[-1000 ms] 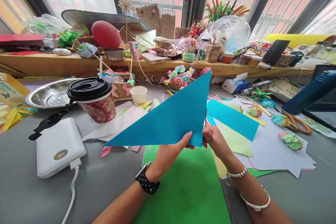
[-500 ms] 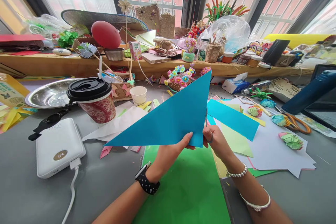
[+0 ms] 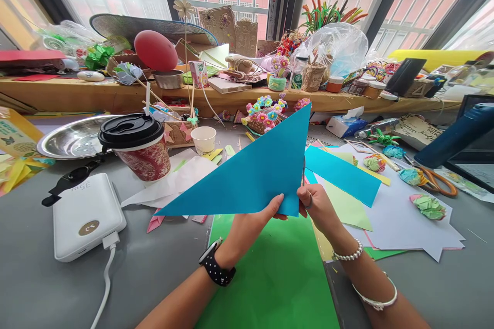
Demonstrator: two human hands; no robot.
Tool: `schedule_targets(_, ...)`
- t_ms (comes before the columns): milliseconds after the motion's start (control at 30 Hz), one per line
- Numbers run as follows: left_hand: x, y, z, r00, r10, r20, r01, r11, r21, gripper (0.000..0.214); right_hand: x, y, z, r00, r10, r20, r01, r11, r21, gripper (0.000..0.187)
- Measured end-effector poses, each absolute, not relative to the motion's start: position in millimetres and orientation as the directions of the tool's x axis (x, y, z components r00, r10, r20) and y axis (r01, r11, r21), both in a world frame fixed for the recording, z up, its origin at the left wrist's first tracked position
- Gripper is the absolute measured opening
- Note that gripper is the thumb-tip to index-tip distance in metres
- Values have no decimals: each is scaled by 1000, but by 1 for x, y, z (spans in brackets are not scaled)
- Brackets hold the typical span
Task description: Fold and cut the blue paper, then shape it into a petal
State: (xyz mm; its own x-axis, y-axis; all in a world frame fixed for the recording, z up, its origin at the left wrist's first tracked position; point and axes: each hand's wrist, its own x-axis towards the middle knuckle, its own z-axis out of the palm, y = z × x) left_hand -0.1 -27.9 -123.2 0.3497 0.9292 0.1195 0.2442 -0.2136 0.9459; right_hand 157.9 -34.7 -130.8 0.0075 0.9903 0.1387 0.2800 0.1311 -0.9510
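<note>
My left hand (image 3: 247, 226) pinches the lower right corner of a blue paper triangle (image 3: 254, 172) and holds it upright above a green sheet (image 3: 270, 277). My right hand (image 3: 318, 205) is closed just right of that corner, at the triangle's right edge. A thin metal blade (image 3: 303, 172) rises from it along the edge; it looks like small scissors, mostly hidden by the fingers. A second blue paper piece (image 3: 341, 175) lies flat behind the right hand.
A lidded paper cup (image 3: 137, 146), a white power bank (image 3: 87, 216) with its cable and a steel dish (image 3: 73, 136) stand at the left. Folded paper flowers, orange-handled scissors (image 3: 436, 180) and white sheets (image 3: 405, 221) lie at the right. A crowded wooden ledge (image 3: 116, 93) runs along the back.
The right hand has risen slightly along the triangle's right edge. The left hand and the blue triangle have barely moved.
</note>
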Motion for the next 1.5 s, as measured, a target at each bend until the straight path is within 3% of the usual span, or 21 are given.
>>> schedule_targets(567,3,-30,-119,350,936,23,152,-81,985,21,158,-35,-129,10,988,157,260,149,-954,65)
schedule_targets(1500,4,-32,-109,387,921,43,59,-71,996,16,158,-34,-135,66,986,156,237,136,-962,63)
